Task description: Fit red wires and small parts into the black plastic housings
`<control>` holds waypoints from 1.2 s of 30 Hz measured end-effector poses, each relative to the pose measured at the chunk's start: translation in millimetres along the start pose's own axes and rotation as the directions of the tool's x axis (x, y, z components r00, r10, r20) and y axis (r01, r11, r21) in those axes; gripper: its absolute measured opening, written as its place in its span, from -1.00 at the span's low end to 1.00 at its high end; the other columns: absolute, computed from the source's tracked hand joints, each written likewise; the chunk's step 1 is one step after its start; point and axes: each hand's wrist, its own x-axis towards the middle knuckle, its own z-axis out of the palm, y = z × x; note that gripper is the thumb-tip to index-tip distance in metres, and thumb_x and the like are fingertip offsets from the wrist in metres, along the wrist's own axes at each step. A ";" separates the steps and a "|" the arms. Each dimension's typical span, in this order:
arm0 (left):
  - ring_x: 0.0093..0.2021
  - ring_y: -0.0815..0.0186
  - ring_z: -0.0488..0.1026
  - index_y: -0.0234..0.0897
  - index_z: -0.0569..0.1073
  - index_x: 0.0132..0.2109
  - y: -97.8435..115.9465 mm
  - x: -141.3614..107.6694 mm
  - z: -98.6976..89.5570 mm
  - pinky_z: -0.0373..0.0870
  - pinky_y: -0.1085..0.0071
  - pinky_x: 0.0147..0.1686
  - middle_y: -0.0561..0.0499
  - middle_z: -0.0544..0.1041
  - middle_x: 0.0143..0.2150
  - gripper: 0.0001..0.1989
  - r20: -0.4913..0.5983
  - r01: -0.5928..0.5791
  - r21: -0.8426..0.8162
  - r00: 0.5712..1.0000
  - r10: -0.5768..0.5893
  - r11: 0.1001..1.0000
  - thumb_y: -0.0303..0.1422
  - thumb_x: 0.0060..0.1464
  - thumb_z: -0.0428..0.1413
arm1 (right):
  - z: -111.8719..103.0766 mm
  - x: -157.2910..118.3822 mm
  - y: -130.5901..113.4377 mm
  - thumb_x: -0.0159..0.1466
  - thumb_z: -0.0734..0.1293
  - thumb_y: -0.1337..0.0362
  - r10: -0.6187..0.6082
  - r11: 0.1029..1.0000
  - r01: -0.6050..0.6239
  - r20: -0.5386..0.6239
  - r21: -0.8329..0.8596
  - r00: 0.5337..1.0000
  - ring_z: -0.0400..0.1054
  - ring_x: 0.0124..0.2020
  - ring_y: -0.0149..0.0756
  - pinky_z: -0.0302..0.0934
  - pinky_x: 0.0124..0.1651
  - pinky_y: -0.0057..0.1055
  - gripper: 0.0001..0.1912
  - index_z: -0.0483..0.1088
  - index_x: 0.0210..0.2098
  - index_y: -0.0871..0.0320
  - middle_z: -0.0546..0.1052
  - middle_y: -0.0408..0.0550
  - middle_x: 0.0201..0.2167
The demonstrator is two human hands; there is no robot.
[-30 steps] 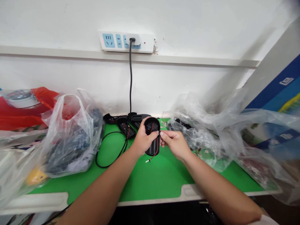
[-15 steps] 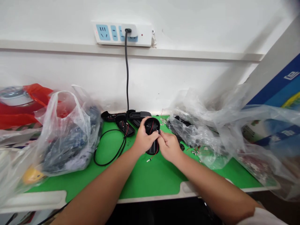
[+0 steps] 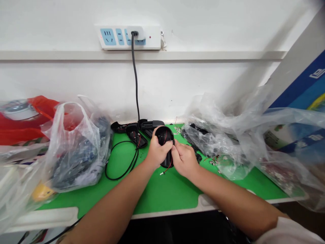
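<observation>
Left hand is being kept closed around the upper part of a black moulded plastic housing, with the fingers being curled over its near side. Right hand is being closed against the housing's right edge, and its fingertips are being pinched together there; whether a wire or the shell itself is being gripped is hidden by the fingers. The housing is being held upright between both hands, in the middle of a green-topped worktop, and whether its lower end is touching the surface cannot be told. A thin red wire is being carried along the housing, and its pale tip is being left lying on the green surface just below.

From the head view, dark plastic shell parts are being kept beside the left hand, and a looped black cable is being left on the worktop. Clear plastic bags of parts are being rested on either side, with small metal scraps near the right one. A black power cord is being run up the wall to a white power strip.
</observation>
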 end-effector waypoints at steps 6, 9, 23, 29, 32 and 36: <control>-0.61 0.31 0.40 -0.16 0.16 0.00 7.7 -1.5 -3.2 0.38 0.37 -0.64 0.13 0.38 -0.45 -0.51 0.275 0.488 -0.141 0.855 -0.440 0.861 -0.31 -0.09 0.14 | -18.5 22.4 25.6 0.25 0.23 0.11 0.228 0.850 -0.234 0.072 0.472 0.971 0.37 -0.39 -0.31 0.24 -0.30 -0.37 -0.67 0.45 -0.09 0.14 0.51 -0.08 -0.41; -0.61 0.28 0.43 -0.15 0.15 0.07 14.3 -4.5 -4.5 0.37 0.39 -0.66 0.09 0.41 -0.43 -0.44 0.418 0.566 -0.090 0.768 -0.485 0.819 -0.30 -0.10 0.14 | -22.1 29.6 39.3 0.22 0.28 0.08 0.190 0.670 -0.235 0.144 0.704 0.971 0.36 -0.04 -0.24 0.24 -0.01 -0.27 -0.49 0.26 0.15 0.00 0.47 -0.08 -0.02; 0.16 0.08 0.27 -0.30 0.22 0.18 -15.3 3.8 -3.8 0.18 0.14 0.15 -0.16 0.34 0.16 -0.39 0.562 0.041 -0.026 0.827 -0.019 0.999 -0.36 -0.03 0.20 | -15.0 23.6 35.0 0.16 0.35 0.15 0.201 0.890 -0.140 -0.097 0.434 0.975 0.42 -0.04 -0.13 0.25 0.09 -0.13 -0.59 0.43 -0.02 0.12 0.52 0.00 -0.06; 0.10 0.13 0.32 -0.33 0.29 0.09 -19.1 -1.7 3.4 0.24 0.22 0.09 -0.15 0.40 0.07 -0.51 0.475 0.028 -0.057 0.880 0.003 0.998 -0.33 0.01 0.17 | -16.2 19.7 25.4 0.23 0.28 0.11 0.148 0.919 -0.111 -0.071 0.378 0.986 0.35 0.04 -0.14 0.18 0.15 -0.13 -0.58 0.38 0.05 0.09 0.45 -0.01 0.03; 0.05 0.15 0.36 -0.32 0.26 0.10 -18.9 -4.4 3.6 0.30 0.25 0.02 -0.15 0.42 0.04 -0.52 0.431 -0.015 -0.017 0.902 0.021 1.000 -0.26 0.05 0.13 | -16.1 21.2 25.9 0.28 0.22 0.06 0.148 0.865 -0.117 -0.025 0.489 0.989 0.31 0.09 -0.16 0.12 0.19 -0.12 -0.60 0.40 0.03 0.09 0.43 -0.02 0.06; -0.04 0.11 0.39 -0.28 0.24 0.08 -2.8 -10.8 1.7 0.34 0.20 -0.07 -0.15 0.43 -0.01 -0.46 0.392 -0.199 0.283 0.917 0.076 0.938 -0.17 -0.01 0.16 | -12.9 27.2 41.9 0.30 0.11 -0.06 0.308 0.626 -0.219 0.021 0.748 0.951 0.35 0.04 -0.13 0.19 0.12 -0.10 -0.49 0.41 0.00 0.12 0.50 0.03 -0.03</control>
